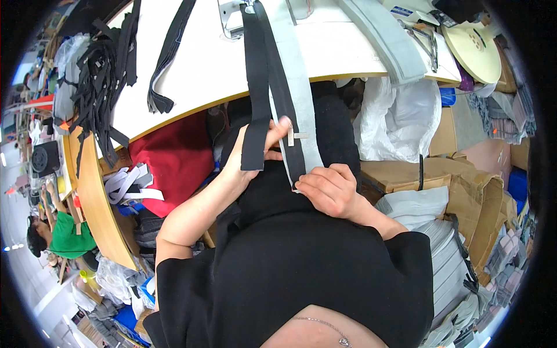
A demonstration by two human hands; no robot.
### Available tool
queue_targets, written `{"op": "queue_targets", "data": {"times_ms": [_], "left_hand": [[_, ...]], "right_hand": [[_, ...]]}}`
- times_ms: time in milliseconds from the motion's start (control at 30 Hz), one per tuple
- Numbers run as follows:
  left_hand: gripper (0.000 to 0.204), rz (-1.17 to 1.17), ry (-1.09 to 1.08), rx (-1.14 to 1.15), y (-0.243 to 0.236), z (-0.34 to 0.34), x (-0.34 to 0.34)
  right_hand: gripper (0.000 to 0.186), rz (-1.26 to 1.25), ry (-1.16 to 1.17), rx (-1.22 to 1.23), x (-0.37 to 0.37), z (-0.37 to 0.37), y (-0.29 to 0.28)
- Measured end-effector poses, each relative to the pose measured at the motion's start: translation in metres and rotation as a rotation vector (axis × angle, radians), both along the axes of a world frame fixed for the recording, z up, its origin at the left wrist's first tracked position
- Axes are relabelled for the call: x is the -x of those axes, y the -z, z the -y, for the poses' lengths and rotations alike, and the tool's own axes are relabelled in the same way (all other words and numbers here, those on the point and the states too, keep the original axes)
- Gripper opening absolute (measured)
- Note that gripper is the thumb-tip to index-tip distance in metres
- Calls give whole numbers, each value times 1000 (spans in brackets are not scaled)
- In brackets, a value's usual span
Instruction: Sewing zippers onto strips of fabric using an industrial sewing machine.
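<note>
A black zipper (280, 87) with a metal pull (294, 138) runs down from the sewing machine's presser foot (249, 7) over the table edge toward my lap. Along its right side lies a light grey fabric strip (304, 98). To its left hangs a black fabric strip (255, 110). My left hand (268, 142) is closed around the black strip near its lower end, fingertips beside the zipper. The strip covers part of that hand. With its fingers pinched, my right hand (329, 188) grips the lower end of the zipper together with the grey strip.
Grey strips (386, 43) lie stacked on the white table (209, 64), near scissors (429, 46). A black strip bundle (168, 69) and a heap of black zippers (104, 81) are at left. A white plastic bag (400, 116) and cardboard boxes (476, 203) stand at right. A person (67, 232) works far left.
</note>
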State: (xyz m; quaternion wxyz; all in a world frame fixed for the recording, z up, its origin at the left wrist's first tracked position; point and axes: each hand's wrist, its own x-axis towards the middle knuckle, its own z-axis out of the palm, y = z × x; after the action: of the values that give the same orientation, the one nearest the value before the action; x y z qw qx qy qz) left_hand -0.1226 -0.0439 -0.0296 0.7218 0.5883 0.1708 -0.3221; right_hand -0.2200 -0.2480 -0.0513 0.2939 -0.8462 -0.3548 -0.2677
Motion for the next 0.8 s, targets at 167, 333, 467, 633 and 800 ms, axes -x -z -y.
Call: {"op": "queue_targets", "data": {"times_ms": [167,333,467,633,800], "left_hand": [[33,41,-84,-29,17,-4,-6],[33,195,-63,-143,6,-2,-1],[34,225,-56,-123,9,-5,2],[27,180,-58,-89,9,-6,0],[26,67,-63,-48,9,-7,-6]], "right_hand": [[17,8,-34,25,-3,-2,-6],[15,36,-67,58,-8,-1,-13],[14,1,-96,33,-11,-5,-17],[14,-69,-130,20,-12,-8,-13],[15,-90,-142,11,-14,-9,-10]]}}
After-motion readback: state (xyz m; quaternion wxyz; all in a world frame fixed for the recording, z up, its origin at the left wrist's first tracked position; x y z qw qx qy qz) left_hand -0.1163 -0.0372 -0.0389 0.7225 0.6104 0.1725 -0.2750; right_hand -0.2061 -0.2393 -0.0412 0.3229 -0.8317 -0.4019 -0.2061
